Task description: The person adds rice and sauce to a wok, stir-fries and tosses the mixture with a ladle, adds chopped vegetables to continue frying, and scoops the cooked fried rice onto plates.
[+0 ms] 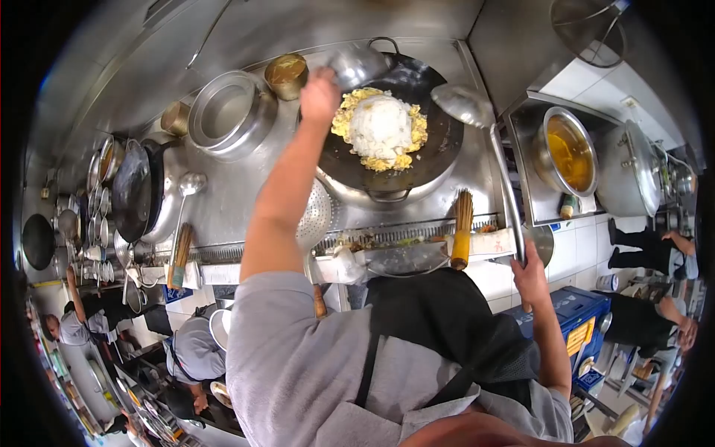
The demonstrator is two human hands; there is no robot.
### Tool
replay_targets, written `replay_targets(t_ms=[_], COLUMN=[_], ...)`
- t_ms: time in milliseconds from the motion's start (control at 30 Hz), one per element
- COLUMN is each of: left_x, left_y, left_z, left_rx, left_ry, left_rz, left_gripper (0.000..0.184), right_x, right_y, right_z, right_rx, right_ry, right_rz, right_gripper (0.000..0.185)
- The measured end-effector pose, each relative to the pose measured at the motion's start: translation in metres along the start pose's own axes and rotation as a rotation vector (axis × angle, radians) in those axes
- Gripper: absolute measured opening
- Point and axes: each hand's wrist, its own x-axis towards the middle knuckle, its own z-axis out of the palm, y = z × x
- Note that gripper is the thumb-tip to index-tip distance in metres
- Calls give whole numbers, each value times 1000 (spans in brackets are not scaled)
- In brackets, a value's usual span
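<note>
My left hand [320, 95] is stretched over the far left side of the wok [439, 153], fingers closed on the edge of a shiny metal bowl [361, 65]. The bowl is tilted and a little blurred. In the wok a white mound of rice [380, 125] sits on yellow scrambled egg [395, 162]. Low on the right, my right hand [529, 274] is wrapped around the long handle of a ladle [463, 104]. The ladle's round head hangs at the wok's right rim, its underside showing.
Left of the wok stand a brass-coloured pot [287, 74], stacked metal pots [231, 112] and a perforated strainer [314, 212]. A bamboo brush [462, 231] lies at the front edge. A pot of orange liquid [567, 153] is at right. Other people work behind on both sides.
</note>
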Motion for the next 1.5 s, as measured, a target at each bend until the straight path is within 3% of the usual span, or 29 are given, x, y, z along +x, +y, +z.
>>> replay_targets(t_ms=[133, 200, 233, 367, 433, 500, 600, 633, 700, 767, 833, 900, 933, 967, 1000, 1033, 1067, 1100, 1167, 1200, 1233, 1333, 1467, 1500], left_x=[22, 8, 1, -25, -60, -106, -181, -210, -276, -315, -376, -397, -429, -466, -511, -534, -553, -579, -664, -685, -716, -853, -896, -919], left_y=[28, 33, 31, 8, -5, -9, 19, 28, 43, 108, 140, 194, 236, 257, 274, 298, 326, 357, 405, 432, 460, 533, 598, 603], left_z=[-77, -96, -101, -131, -142, -145, -160, -166, -179, -213, -238, -273, -295, -312, -326, -351, -375, -404, -439, -451, -458, -401, -314, -307], left_rx=[91, 40, 50, 82, 3, -204, -467, -512, -469, -617, -577, -573, -585, -397, -300, -216, -205, 29, 59, 49, 23, 127, 226, 230], left_ry=[189, -3, -6, 90, 45, 133, 244, 279, 280, 361, 306, 402, 434, 406, 454, 466, 601, 586, 927, 1246, 1403, 1854, 2501, 2517], left_rz=[-33, 245, 237, -9, -404, -610, -773, -810, -840, -953, -1078, -1149, -1230, -1287, -1342, -1418, -1375, -1428, -1489, -1432, -1449, -1533, -1478, -1473], left_gripper=[24, 24, 24, 24, 24, 21, 14, 12, 9, 10, 15, 19, 22, 24, 25, 26, 22, 21, 25, 21, 25, 24, 26, 26], right_x=[0, 6, 7, -2, 3, -3, 9, 22, 59, 106, 147, 151, 176, 136, 132, 146, 164, 170, 201, 228, 226, 263, 237, 226], right_y=[-24, -49, -67, -111, -113, -148, -189, -187, -156, -105, -57, -71, -63, -79, -67, -54, -40, -23, -3, 8, -11, -46, -98, -106], right_z=[4, -2, -12, -90, -127, -149, -131, -115, -68, 1, 49, 30, 33, 20, 24, 38, 46, 53, 62, 78, 90, 115, 164, 173], right_rx=[-84, -75, -56, 30, 293, 379, 322, 346, 371, 304, 486, 486, 567, 464, 566, 443, 320, 279, 260, 308, 291, 200, 118, 95], right_ry=[-122, -204, -198, -293, -294, -148, -219, -265, -482, -677, -975, -1061, -1135, -950, -979, -966, -927, -877, -1007, -1078, -1105, -1030, -847, -785], right_rz=[-67, -112, -162, -271, -540, -723, -834, -703, -755, -470, 48, -2, -155, -190, -169, -209, -264, -311, -393, -472, -502, -957, -1530, -1658], right_gripper=[67, 73, 74, 63, 57, 53, 55, 56, 51, 47, 49, 52, 54, 53, 53, 51, 49, 50, 53, 53, 53, 53, 52, 52])
